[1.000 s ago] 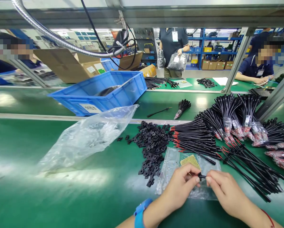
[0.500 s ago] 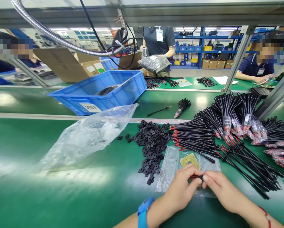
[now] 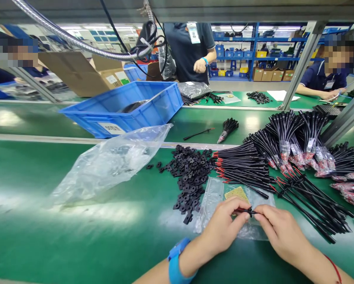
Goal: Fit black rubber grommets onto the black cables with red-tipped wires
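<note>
Black cable end (image 3: 250,212) sits pinched between my left hand (image 3: 221,223) and my right hand (image 3: 283,228), just above a clear plastic bag (image 3: 212,207) on the green assembly bench (image 3: 61,252). Both hands are closed to a tight pinch on it, with a thin black wire running back toward my left hand. How the small black part sits on the wire is too small to tell.

The hold is fine: if my fingertips slip on the thin plastic, the part could spring loose and land among the black rubber spacers (image 3: 191,173) close on my left, where it would be hard to spot. A wide pull could catch the black leads with red tips (image 3: 242,167) ahead of my hands or the black cable bundle (image 3: 313,213) crowding my right hand.

A tan perforated pad (image 3: 236,193) lies under my hands. Farther off are a crumpled clear bag (image 3: 105,169), a blue plastic crate (image 3: 120,110) and a co-worker (image 3: 188,51).
</note>
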Available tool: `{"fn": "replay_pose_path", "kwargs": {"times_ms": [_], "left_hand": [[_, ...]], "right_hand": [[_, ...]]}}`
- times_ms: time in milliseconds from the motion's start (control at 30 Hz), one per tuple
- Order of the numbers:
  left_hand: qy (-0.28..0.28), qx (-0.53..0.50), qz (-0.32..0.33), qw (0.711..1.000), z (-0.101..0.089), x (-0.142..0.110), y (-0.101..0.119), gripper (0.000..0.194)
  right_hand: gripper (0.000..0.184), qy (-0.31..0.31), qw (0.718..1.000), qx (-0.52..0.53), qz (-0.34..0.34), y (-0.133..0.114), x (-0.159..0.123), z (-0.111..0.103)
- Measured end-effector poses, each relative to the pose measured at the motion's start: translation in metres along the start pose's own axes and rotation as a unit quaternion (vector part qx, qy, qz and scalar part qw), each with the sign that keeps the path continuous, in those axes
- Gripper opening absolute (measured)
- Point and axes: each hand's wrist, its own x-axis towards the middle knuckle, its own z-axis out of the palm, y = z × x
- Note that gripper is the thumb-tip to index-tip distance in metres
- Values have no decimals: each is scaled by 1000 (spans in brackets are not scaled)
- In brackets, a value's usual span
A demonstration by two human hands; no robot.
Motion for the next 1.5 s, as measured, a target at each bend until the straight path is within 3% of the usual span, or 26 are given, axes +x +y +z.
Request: {"fn": "replay_pose_path", "kwargs": {"times_ms": [100,200,267,333,467,567,667,700,767,833,933,1033,1233,1367,1433,1500], "left_hand": [[-45,69,57,995,-5,0,3,12],[-90,102,91,986,-9,0,4,15],[-99,114,97,984,-11,1,4,15],[-94,116,92,985,-11,1,3,15],[-62,88,62,992,-9,-1,1,25],[-68,95,64,991,-11,-1,1,23],[-58,126,78,987,-23,4,3,35],[-42,149,80,985,-30,7,4,37],[3,220,71,973,-48,12,4,30],[54,305,48,950,-69,18,0,23],[99,408,-4,908,-98,23,-12,21],[96,460,-41,882,-113,25,-22,24],[71,442,-57,893,-112,23,-21,28],[68,434,-53,897,-111,23,-21,28],[67,431,-49,899,-112,23,-21,29],[73,427,-45,900,-113,23,-22,30]], "right_hand": [[31,-101,971,183,120,-1,3,-2],[36,-179,893,348,225,1,7,-1],[37,-196,863,393,249,2,8,-1],[37,-188,865,396,244,3,9,-1],[31,-163,901,337,218,-1,9,0],[25,-153,942,241,175,-5,8,-3],[20,-38,991,66,113,2,6,-20],[20,29,994,0,105,7,5,-29],[22,158,971,-126,126,25,5,-48],[23,210,930,-249,171,47,5,-65],[24,173,893,-370,188,77,8,-77],[25,134,883,-408,191,92,7,-82],[28,193,891,-363,194,95,-9,-100],[27,69,938,-312,132,94,-10,-89],[27,17,933,-334,133,93,-6,-80],[28,4,923,-357,144,91,-4,-79]]}}
